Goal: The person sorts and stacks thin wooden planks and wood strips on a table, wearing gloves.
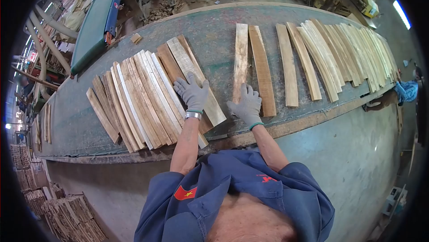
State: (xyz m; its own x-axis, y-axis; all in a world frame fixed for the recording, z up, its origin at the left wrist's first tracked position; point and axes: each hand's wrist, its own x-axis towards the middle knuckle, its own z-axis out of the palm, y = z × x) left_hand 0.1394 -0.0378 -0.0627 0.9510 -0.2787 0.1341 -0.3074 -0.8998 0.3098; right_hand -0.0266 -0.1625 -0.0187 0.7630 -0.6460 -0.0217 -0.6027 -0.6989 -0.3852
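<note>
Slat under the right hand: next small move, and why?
Probably draw that mottled slat left toward the packed row: the right hand covers its near end, the left hand lies on slats at the row's right side, and bare bench separates slat and row.

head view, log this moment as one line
left hand: gloved, spread over left-group boards | right hand: gloved, on near end of mottled board | beside it: brown board | surface: worktable
</note>
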